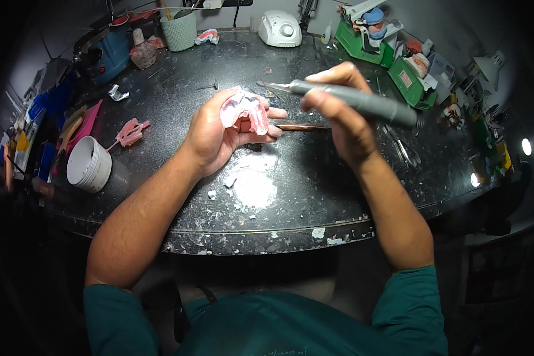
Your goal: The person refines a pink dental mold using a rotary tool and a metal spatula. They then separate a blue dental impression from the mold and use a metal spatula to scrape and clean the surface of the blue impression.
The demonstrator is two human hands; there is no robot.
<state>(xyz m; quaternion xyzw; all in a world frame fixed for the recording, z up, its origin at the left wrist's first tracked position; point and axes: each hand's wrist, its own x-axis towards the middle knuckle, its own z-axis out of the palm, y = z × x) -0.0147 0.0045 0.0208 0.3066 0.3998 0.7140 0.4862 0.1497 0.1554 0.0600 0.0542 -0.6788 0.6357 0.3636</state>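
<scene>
Resting in my left hand (210, 130) is a pink and white horseshoe-shaped dental piece (258, 115), like a denture base with plaster on it. My fingers curl beneath and around it, over the middle of the bench. A thick grey handpiece (362, 102), like a dental micromotor's, is gripped in my right hand (353, 127). Its thin metal tip points left toward the dental piece, apart from it. Between my hands, a brown-handled tool (302, 127) lies on the bench, its left end behind my left fingertips.
White plaster crumbs (230, 182) litter the dark speckled bench (291, 202). A white tub (92, 166) and a pink branching piece (132, 132) stand left. At the back are a woven-look pot (178, 32) and white control unit (279, 29). Green bins (410, 83) and metal tools (404, 151) lie right.
</scene>
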